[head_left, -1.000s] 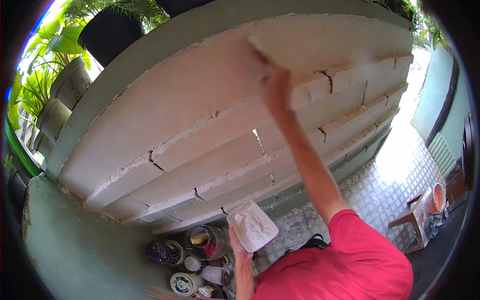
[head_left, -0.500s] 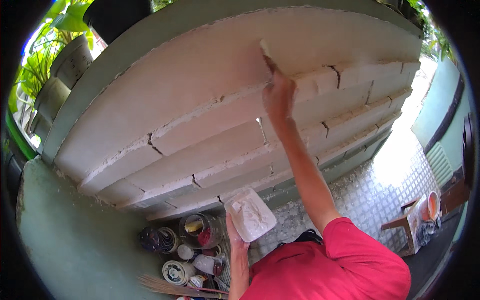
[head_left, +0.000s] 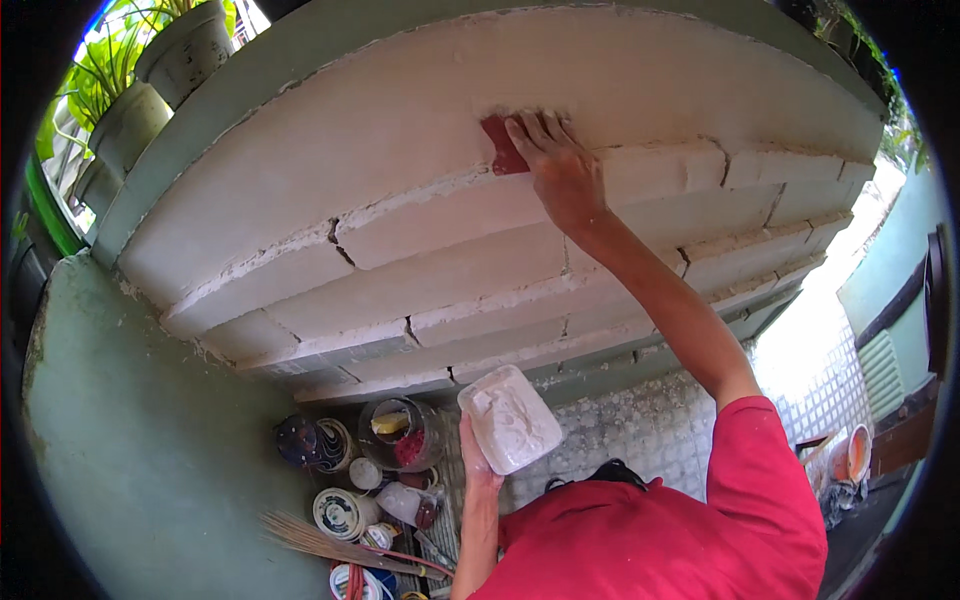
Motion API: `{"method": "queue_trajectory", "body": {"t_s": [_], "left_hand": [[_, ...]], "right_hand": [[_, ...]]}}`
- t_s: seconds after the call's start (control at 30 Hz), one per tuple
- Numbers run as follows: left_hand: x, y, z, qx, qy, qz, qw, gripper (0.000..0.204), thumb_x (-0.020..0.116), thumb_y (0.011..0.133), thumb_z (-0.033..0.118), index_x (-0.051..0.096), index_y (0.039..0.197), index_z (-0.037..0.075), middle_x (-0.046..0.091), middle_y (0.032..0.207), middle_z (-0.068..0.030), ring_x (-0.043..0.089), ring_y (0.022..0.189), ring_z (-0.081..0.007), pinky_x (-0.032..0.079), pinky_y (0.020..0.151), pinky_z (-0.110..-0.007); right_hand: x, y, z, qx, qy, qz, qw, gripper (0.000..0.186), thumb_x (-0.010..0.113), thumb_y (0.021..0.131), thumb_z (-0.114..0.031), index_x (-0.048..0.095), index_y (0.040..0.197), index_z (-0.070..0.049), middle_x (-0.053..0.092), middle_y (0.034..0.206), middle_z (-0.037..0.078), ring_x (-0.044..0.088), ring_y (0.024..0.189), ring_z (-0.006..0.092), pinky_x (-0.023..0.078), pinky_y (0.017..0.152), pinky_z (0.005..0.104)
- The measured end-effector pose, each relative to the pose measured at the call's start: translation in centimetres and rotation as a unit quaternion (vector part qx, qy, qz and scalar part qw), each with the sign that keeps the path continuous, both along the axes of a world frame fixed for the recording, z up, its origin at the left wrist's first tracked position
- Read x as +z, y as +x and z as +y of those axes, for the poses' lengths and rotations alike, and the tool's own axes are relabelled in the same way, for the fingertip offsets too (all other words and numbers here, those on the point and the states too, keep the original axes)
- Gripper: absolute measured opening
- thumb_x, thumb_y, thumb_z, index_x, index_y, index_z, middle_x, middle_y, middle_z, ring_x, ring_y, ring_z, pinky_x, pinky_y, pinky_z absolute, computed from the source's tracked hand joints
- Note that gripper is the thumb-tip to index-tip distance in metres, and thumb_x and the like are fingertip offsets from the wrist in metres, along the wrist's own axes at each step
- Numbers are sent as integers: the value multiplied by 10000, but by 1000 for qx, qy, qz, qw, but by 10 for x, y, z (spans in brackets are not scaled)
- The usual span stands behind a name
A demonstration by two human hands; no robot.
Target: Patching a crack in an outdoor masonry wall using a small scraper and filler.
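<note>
My right hand (head_left: 567, 175) presses a flat dark-red putty spreader (head_left: 503, 147) against the pale wall (head_left: 380, 130), its fingers stretched over the upper part of the tool. The spreader sits just above the top ledge of the stepped blocks (head_left: 450, 225). Low in front of my body, my left hand (head_left: 476, 458) supports a white square tub (head_left: 553, 432) from its left side. Pinkish-white putty (head_left: 507, 418) with a stirred, uneven surface fills the tub. The fingers under the tub are hidden.
Left of the tub stand a clear bucket (head_left: 432, 447) with yellow and pink things, paint cans (head_left: 345, 513) and a stick broom (head_left: 320, 541). A green wall (head_left: 150, 430) closes the left side. Potted plants (head_left: 185, 55) line the top; an orange-rimmed bucket (head_left: 856, 453) stands far right.
My right hand has turned the spreader from edge-on to flat against the wall and sits slightly lower. The view has shifted a little; the left hand still holds the tub.
</note>
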State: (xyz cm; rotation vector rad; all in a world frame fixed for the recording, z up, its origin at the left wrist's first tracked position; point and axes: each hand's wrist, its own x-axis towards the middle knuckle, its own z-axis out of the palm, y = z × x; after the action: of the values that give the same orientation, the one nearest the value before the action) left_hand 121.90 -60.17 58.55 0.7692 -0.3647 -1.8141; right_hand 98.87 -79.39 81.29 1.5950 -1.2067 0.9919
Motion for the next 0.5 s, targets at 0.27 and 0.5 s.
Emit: {"method": "queue_trajectory", "body": {"t_s": [0.27, 0.5], "left_hand": [[7, 12, 5, 18, -8, 21, 1000, 559, 292, 1001, 438, 413, 1390, 55, 531, 1326, -137, 559, 1170, -293, 473, 990, -433], [0, 17, 8, 20, -15, 26, 999, 558, 292, 1000, 439, 414, 1392, 60, 529, 1330, -134, 555, 1176, -298, 471, 991, -443]], "right_hand": [[13, -3, 40, -5, 221, 10, 975, 392, 555, 783, 21, 633, 1156, -71, 613, 1157, 98, 590, 1067, 293, 522, 859, 403], [30, -15, 14, 35, 54, 23, 998, 395, 599, 768, -10, 601, 1156, -80, 619, 1116, 69, 587, 1058, 282, 532, 813, 384]]}}
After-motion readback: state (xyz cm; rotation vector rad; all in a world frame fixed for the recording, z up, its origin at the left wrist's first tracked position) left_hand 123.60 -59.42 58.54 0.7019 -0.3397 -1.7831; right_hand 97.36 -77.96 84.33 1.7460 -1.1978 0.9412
